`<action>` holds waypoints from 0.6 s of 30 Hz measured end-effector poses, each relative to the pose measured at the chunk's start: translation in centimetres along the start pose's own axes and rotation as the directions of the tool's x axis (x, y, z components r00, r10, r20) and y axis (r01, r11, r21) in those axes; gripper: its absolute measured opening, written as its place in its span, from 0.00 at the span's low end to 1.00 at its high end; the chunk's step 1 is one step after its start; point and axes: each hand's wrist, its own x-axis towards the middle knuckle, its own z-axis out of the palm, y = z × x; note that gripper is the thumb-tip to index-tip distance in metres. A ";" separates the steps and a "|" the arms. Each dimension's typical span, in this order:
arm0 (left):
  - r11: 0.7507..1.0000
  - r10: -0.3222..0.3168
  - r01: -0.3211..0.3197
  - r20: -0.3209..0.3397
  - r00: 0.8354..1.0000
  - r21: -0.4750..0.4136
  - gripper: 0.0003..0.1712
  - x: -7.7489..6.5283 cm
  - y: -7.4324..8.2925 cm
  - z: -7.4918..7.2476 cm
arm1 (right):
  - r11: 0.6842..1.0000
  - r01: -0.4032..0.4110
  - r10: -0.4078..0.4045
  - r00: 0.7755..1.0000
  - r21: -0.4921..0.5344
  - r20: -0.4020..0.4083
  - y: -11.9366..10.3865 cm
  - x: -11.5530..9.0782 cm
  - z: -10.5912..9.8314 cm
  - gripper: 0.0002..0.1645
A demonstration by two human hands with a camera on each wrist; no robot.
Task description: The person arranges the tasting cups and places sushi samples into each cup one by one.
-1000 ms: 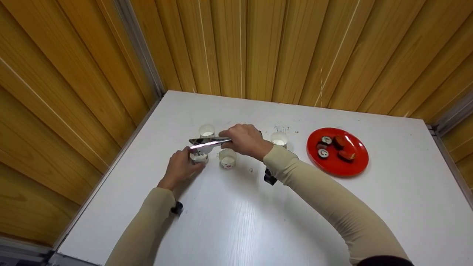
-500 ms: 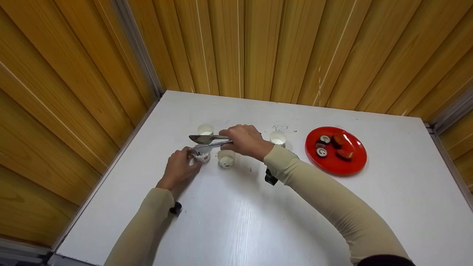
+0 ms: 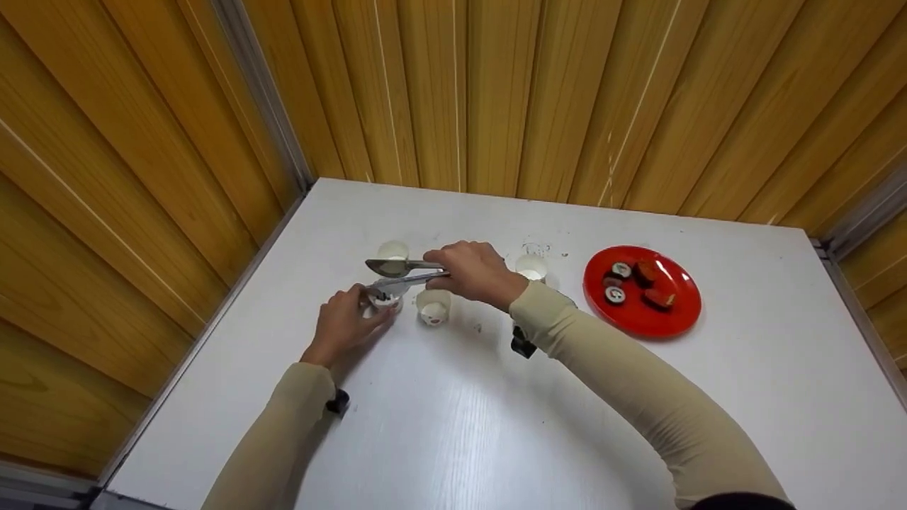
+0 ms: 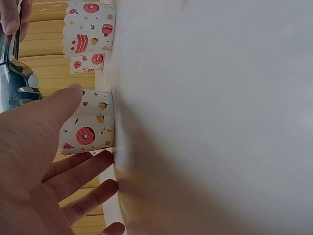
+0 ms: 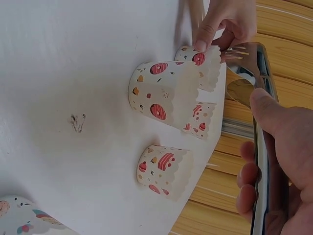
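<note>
My right hand (image 3: 476, 273) grips metal serving tongs (image 5: 264, 147), one end a spoon, the other a fork. The tongs' two ends are spread apart. Their fork end sits at the mouth of a white paper baking cup (image 4: 88, 122) with red donut prints, and the spoon end is above and behind it. My left hand (image 3: 340, 322) holds this cup, thumb at the near side of its rim and fingertips low on the opposite side. The cup stands on the table. Something dark and white shows inside it in the head view.
Nearby stand matching paper cups: one beside the held cup (image 3: 434, 312), a back cup (image 3: 393, 251) and a right cup (image 3: 531, 268). A red plate (image 3: 677, 315) bears several sushi pieces (image 3: 615, 295). Dark smudges (image 5: 77, 122) mark the white table (image 3: 453, 425).
The tongs' ends have spread apart from nearly together. The held cup tilted to show its printed side half a second ago and now stands straighter. Both hands have barely moved.
</note>
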 end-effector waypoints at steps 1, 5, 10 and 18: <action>1.000 0.004 -0.004 -0.004 1.000 0.001 0.35 0.0 0.0 0.0 | 1.000 -0.003 0.003 1.000 0.001 0.002 0.0 -0.1 0.0 0.14; 1.000 0.024 -0.024 -0.018 1.000 0.008 0.34 0.0 0.1 0.1 | 1.000 -0.011 0.011 1.000 -0.009 0.003 0.1 -0.3 -0.2 0.16; 0.999 0.025 -0.024 -0.017 1.000 0.023 0.35 -0.2 0.1 0.1 | 0.999 -0.020 0.020 1.000 -0.028 -0.004 0.2 -0.5 -0.3 0.15; 0.999 0.010 -0.009 -0.011 1.000 0.048 0.35 -0.1 0.1 0.2 | 1.000 -0.016 0.016 1.000 -0.011 -0.011 0.4 -1.0 -0.4 0.15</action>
